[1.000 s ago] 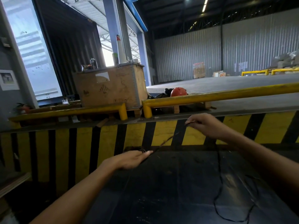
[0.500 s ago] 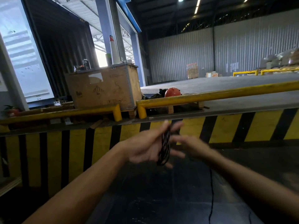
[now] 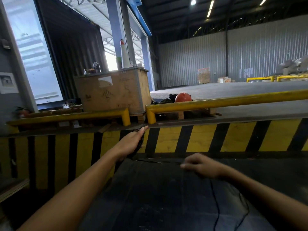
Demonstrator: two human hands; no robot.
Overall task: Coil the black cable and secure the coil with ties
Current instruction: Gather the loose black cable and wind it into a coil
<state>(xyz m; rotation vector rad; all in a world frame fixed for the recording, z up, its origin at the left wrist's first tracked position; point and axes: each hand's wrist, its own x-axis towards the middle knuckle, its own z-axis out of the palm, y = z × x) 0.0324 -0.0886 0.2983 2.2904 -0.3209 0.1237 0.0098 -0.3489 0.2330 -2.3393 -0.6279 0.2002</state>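
Two bare forearms reach forward over a dark, dusty counter [image 3: 166,189] in a warehouse. The left hand [image 3: 131,144] is raised, fingers held straight and together, with loops of the black cable [image 3: 140,142] hanging against its palm side; its grip on the loops is mostly hidden behind the hand, so how tightly it closes cannot be told. The right hand [image 3: 200,165] sits lower and to the right, just above the counter, fingers curled and pressed together as if pinching the cable, though motion blur hides the contact. A loose length of cable trails from under the right hand down across the counter toward the viewer. Behind the hands runs a yellow and black striped wall [image 3: 200,139], topped by a yellow rail [image 3: 233,101]. A wooden crate [image 3: 115,94] stands beyond the rail.
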